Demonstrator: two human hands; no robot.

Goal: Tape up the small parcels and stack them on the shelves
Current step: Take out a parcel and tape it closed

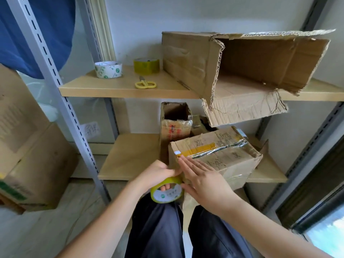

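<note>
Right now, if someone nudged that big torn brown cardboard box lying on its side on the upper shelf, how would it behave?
The big torn brown cardboard box looks empty inside, so it is probably light and would slide easily. Its open end juts past the upper wooden shelf edge, so a push forward might tip it off. Its ragged, creased flaps suggest soft walls that would likely buckle under a firm grip.

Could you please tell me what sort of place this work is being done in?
Probably a storeroom or small packing room: metal shelving with wooden boards, cardboard boxes, and tape rolls and scissors on the shelf.
</note>
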